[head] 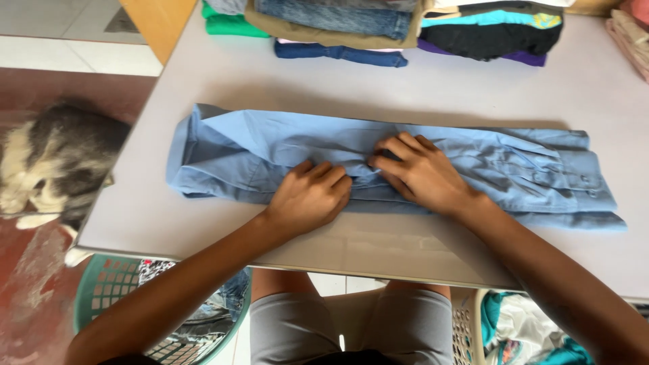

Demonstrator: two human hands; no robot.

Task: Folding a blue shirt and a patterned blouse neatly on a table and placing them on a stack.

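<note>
both hands flat on a long folded blue shirt, mid-table

the left hand and right hand lie side by side on the middle of the light blue shirt, which is folded into a long strip across the white table; the fingers of both are held close together, pressing down and pinching nothing. likely risk: loose creases near the cuff end at the right could get pressed in, or the layers could slide apart if the strip is pushed sideways. the shirt's near edge runs close to the table's front edge, so a pull toward the body could drag it off. bare table lies behind it up to the stacks of folded clothes; a cat lies on the floor at the left, with laundry baskets below.
</note>
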